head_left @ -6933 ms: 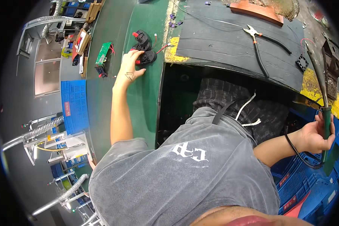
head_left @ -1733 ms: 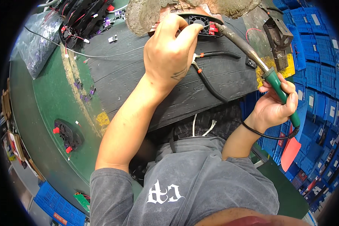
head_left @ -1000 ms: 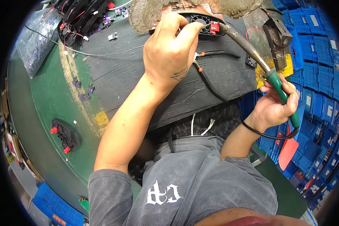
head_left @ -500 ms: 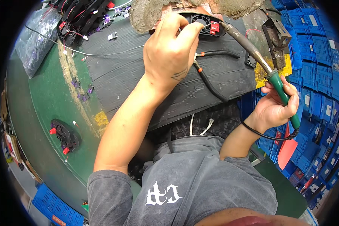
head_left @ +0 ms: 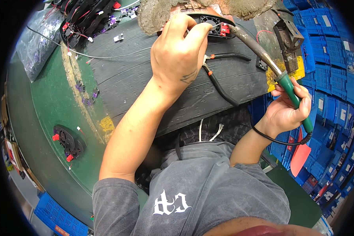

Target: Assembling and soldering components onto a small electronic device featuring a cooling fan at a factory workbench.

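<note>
My right hand (head_left: 286,112) grips the green handle of a soldering iron (head_left: 259,51). The iron's hot end reaches up and left to a red part on a black fan housing (head_left: 208,19) at the far edge of the dark board. Above that housing, my left hand (head_left: 179,51) has thumb and forefinger pinched on a thin solder wire (head_left: 122,56), which trails away to the left. Its end points toward the red part. My left hand hides much of the housing. Below it, open pliers (head_left: 220,84) with black handles and orange bands lie on the board.
A rough clay-like mass (head_left: 153,15) rises behind the housing. At far left are a pile of black fan housings (head_left: 80,19), a plastic bag (head_left: 39,51) and small purple pieces. Another housing (head_left: 68,142) lies on the green table. Blue crates (head_left: 322,70) stand right, beyond a metal bracket (head_left: 289,35).
Both hands keep nearly the same pose. The iron has shifted very slightly left, and the whole view has drifted a little.
</note>
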Motion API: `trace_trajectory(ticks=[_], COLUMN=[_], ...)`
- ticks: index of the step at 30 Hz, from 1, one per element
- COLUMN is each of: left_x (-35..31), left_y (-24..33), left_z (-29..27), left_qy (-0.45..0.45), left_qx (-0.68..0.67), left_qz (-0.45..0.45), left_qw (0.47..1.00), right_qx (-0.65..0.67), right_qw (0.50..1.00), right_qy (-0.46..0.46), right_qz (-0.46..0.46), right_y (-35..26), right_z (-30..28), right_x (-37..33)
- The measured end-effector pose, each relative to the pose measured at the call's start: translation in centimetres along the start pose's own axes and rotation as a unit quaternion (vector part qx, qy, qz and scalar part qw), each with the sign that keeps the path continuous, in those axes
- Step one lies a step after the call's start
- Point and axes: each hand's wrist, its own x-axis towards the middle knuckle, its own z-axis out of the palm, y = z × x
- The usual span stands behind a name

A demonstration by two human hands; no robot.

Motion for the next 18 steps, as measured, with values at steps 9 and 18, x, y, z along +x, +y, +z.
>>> trace_trajectory(ticks=[9, 18], left_x=[0.01, 0.01], left_y=[0.10, 0.11], left_z=[-0.20, -0.36], left_qy=[-0.002, -0.017], left_qx=[0.004, 0.004], left_qz=[-0.002, -0.008], left_qw=[1.000, 1.000], right_qx=[0.008, 0.019], right_qw=[1.000, 1.000], right_qy=[0.006, -0.002], right_qz=[-0.008, -0.003], right_y=[-0.01, 0.12], right_z=[-0.15, -0.08], right_x=[-0.01, 0.02])
